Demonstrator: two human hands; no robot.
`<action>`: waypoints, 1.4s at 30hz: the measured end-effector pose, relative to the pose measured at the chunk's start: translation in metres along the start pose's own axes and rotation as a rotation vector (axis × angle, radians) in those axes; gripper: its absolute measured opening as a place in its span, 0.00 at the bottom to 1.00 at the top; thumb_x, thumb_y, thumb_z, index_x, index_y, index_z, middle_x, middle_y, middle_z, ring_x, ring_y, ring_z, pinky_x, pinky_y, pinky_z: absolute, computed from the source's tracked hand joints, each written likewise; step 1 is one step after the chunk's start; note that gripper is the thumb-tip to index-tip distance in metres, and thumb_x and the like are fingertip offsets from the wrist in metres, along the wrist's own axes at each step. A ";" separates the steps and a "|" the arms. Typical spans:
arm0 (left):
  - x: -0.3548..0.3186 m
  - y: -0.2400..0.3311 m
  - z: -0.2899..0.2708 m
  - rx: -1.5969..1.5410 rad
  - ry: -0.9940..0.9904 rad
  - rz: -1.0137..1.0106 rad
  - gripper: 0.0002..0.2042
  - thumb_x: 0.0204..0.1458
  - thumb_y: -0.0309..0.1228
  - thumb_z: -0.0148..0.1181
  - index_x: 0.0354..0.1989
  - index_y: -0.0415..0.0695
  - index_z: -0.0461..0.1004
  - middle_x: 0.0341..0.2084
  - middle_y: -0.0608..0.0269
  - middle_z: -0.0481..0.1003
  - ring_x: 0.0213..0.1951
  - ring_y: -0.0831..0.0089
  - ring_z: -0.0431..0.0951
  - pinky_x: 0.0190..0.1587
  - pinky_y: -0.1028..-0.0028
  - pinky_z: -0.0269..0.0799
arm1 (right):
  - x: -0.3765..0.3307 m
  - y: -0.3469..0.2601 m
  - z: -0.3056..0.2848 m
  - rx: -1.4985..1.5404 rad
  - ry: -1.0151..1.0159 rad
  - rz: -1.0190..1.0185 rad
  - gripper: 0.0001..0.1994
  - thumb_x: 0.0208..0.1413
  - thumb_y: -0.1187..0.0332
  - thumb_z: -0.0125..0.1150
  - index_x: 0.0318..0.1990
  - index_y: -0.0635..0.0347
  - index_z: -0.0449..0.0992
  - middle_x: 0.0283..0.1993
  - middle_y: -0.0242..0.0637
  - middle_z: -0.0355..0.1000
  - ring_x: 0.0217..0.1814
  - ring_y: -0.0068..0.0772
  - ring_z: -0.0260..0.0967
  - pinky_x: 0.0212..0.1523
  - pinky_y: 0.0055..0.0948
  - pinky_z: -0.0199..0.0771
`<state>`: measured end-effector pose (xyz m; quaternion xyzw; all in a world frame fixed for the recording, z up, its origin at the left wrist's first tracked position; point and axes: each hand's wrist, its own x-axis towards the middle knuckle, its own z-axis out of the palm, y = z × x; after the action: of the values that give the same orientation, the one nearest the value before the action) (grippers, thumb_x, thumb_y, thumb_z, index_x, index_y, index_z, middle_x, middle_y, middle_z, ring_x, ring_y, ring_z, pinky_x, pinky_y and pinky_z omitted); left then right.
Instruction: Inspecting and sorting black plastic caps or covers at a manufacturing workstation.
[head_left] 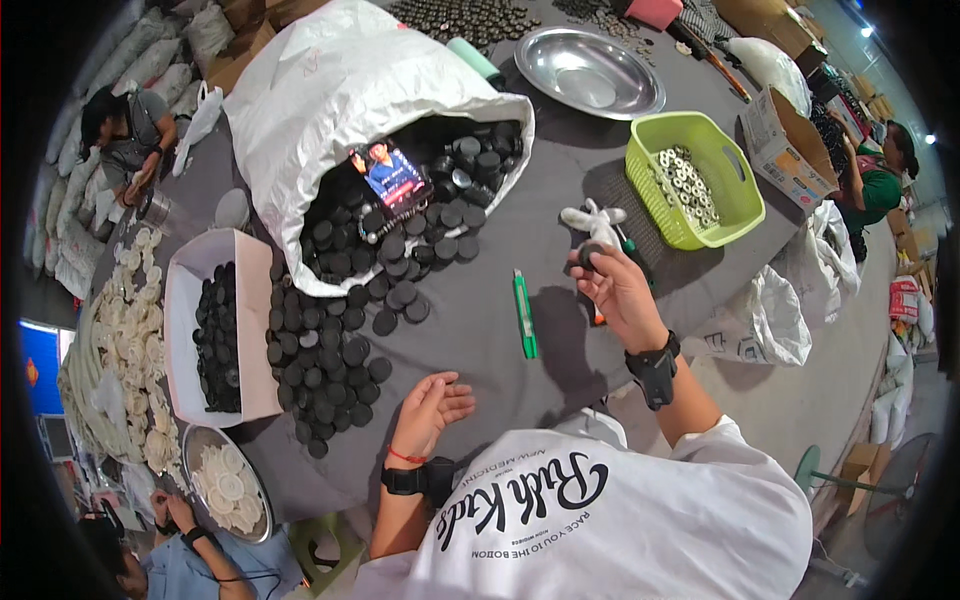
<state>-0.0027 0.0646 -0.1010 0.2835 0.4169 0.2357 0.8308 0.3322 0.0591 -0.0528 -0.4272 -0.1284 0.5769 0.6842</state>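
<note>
Head view, and the right hand [614,287] is up over the table [465,330], thumb and fingers closed in a pinch on a small black disc [590,254]! A look at that piece: round, dark, dull-surfaced, part of its edge covered by the fingertips, held just beside a white glove [592,217]. Down to the left hand [428,412], low near the table's edge, fingers loosely bent and parted from the thumb, nothing seen in its grasp. Over to its left, a heap of loose black discs [335,385], flat-faced and thick-edged, a few catching a grey shine, overlapping at every angle. More spill from the mouth of the white sack [330,75], and smaller-looking dark pieces fill the pale box [255,320] alongside the heap. Between the hands lies a green utility knife [525,315], nearly upright in the view. Beyond the right hand, a lime-green basket [650,208] holds pale rings [685,190], with a shiny metal basin [590,78] behind!
</note>
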 end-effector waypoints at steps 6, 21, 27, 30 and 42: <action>0.005 0.001 -0.023 -0.312 -0.230 0.021 0.19 0.64 0.40 0.39 0.58 0.40 0.59 0.48 0.48 0.70 0.50 0.59 0.73 0.54 0.55 0.69 | 0.034 -0.016 0.012 0.226 0.083 0.302 0.09 0.57 0.78 0.47 0.44 0.70 0.64 0.42 0.45 0.70 0.41 0.34 0.72 0.41 0.28 0.76; 0.006 0.004 -0.026 -0.413 -0.310 0.013 0.25 0.63 0.46 0.39 0.62 0.43 0.56 0.53 0.50 0.67 0.56 0.57 0.67 0.61 0.51 0.59 | 0.155 -0.037 0.031 -0.282 -0.279 -0.163 0.15 0.57 0.72 0.52 0.49 0.72 0.67 0.39 0.44 0.74 0.38 0.30 0.73 0.40 0.27 0.73; 0.016 0.045 -0.006 0.045 -0.017 0.017 0.19 0.63 0.37 0.45 0.58 0.40 0.61 0.50 0.51 0.69 0.53 0.61 0.70 0.52 0.62 0.70 | 0.123 0.042 0.076 -1.471 -0.299 -0.776 0.21 0.49 0.71 0.59 0.51 0.71 0.67 0.52 0.54 0.66 0.54 0.47 0.65 0.52 0.42 0.66; 0.052 0.084 -0.001 0.580 0.185 0.326 0.19 0.58 0.32 0.54 0.54 0.37 0.63 0.48 0.51 0.69 0.50 0.61 0.71 0.45 0.67 0.73 | 0.143 0.067 0.080 -1.509 -0.064 -0.847 0.25 0.46 0.72 0.60 0.54 0.70 0.65 0.60 0.62 0.57 0.63 0.60 0.53 0.60 0.47 0.57; 0.080 0.056 0.000 1.148 0.838 0.874 0.36 0.51 0.42 0.59 0.62 0.35 0.52 0.62 0.31 0.45 0.65 0.36 0.42 0.65 0.47 0.38 | 0.029 0.066 0.058 -1.577 -0.259 -0.517 0.30 0.47 0.70 0.63 0.58 0.67 0.60 0.63 0.65 0.51 0.65 0.66 0.49 0.63 0.48 0.54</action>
<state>0.0323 0.1560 -0.1082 0.6881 0.5992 0.3736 0.1671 0.2573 0.1083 -0.0755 -0.6679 -0.6655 0.1877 0.2754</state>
